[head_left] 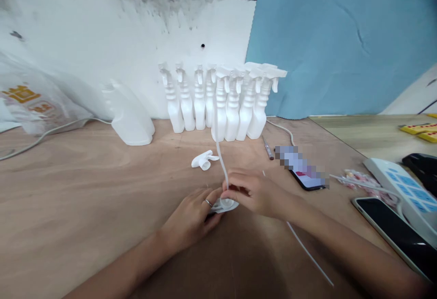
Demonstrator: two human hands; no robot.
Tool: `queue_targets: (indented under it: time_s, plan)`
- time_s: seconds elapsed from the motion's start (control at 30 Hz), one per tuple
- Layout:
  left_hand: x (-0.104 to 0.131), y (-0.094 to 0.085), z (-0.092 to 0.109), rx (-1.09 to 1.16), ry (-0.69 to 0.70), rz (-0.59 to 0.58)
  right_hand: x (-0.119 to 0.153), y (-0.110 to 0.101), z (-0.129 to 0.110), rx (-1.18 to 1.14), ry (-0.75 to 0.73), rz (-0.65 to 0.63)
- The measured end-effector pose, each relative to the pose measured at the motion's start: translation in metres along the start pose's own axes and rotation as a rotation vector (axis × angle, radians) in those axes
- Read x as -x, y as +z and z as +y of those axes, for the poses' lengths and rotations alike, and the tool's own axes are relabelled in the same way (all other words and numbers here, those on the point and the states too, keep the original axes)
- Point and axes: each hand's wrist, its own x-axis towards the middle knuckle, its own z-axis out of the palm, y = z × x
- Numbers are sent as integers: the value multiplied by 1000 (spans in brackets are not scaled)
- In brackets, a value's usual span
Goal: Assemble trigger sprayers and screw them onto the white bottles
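My left hand (193,215), a ring on one finger, is closed around a white trigger spray head (228,204) low over the wooden table. The round collar of the head faces up; my fingers cover much of the rest. With thumb and fingertips, my right hand (254,192) pinches a thin white dip tube (221,162) at its lower end, right at the collar. The tube rises upright and curves slightly. How deep its end sits cannot be made out. Just beyond my hands, a second spray head (204,160) lies on the table. A loose white tube (309,254) passes under my right forearm.
Several white spray bottles (232,112) stand along the wall. One headless bottle (134,124) is at left, near a plastic bag (37,98). To the right are a small knife-like tool (268,149), two phones (302,169) (392,230), a power strip (406,190) and cables.
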Motion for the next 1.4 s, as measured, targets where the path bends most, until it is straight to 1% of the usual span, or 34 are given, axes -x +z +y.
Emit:
queue_targets:
  time_s: [0.17, 0.3, 0.4, 0.47, 0.53, 0.6, 0.63, 0.67, 0.73, 0.8, 0.83, 0.9, 0.93, 1.0, 1.03, 1.07, 1.1, 1.13, 1.17, 1.2, 1.23, 1.27, 1.3, 1.37, 1.4]
  plan:
    - [1, 1, -2, 13, 7, -3, 2, 8, 8, 10, 6, -14]
    - [1, 0, 0, 17, -20, -39, 8, 13, 8, 48, -3, -30]
    - [-1, -2, 3, 19, -37, -43, 13, 19, 9, 48, 0, -39]
    - [-2, -4, 4, 39, -41, -44, 15, 25, 11, 16, 27, -11]
    - [-2, -5, 4, 75, -44, -47, 17, 29, 14, -31, 89, 54]
    - [-1, -6, 2, 111, -56, -41, 19, 31, 17, -68, 138, 98]
    - [0, -7, 1, 126, -75, -34, 21, 31, 19, -74, 139, 109]
    - [1, -7, -1, 144, -103, -29, 23, 29, 19, -65, 117, 119]
    - [5, -6, -3, 199, -179, -18, 28, 25, 20, 5, -4, 123]
    - [9, -5, -3, 297, -237, 3, 34, 22, 20, 172, -171, 81]
    - [11, -4, -2, 352, -243, 20, 35, 21, 21, 282, -247, 44]
    - [14, -4, 3, 446, -205, 39, 37, 23, 22, 486, -353, 11]
    - [15, -5, 5, 485, -167, 31, 38, 25, 23, 564, -386, 32]
    - [14, -7, 7, 554, -87, 22, 38, 26, 25, 666, -437, 124]
    - [12, -8, 4, 576, -66, 57, 38, 25, 27, 691, -462, 172]
    - [9, -10, -2, 577, -63, 138, 40, 22, 28, 701, -477, 211]
    - [5, -13, -12, 548, -80, 265, 42, 17, 30, 688, -481, 244]
    - [1, -17, -26, 484, -127, 420, 46, 12, 31, 645, -477, 273]
    - [-3, -22, -43, 383, -176, 589, 50, 6, 33, 574, -457, 300]
    - [-7, -28, -64, 256, -243, 732, 55, 0, 35, 476, -424, 334]
    - [-11, -36, -86, 109, -332, 826, 60, -5, 36, 358, -374, 377]
    - [-13, -45, -108, -38, -445, 903, 64, -8, 37, 223, -307, 440]
    - [-15, -54, -129, -90, -505, 952, 68, -11, 39, 71, -235, 527]
    - [-15, -70, -166, -143, -570, 1015, 71, -13, 40, -264, -100, 728]
    - [-14, -77, -180, -162, -590, 1032, 70, -14, 41, -426, -38, 812]
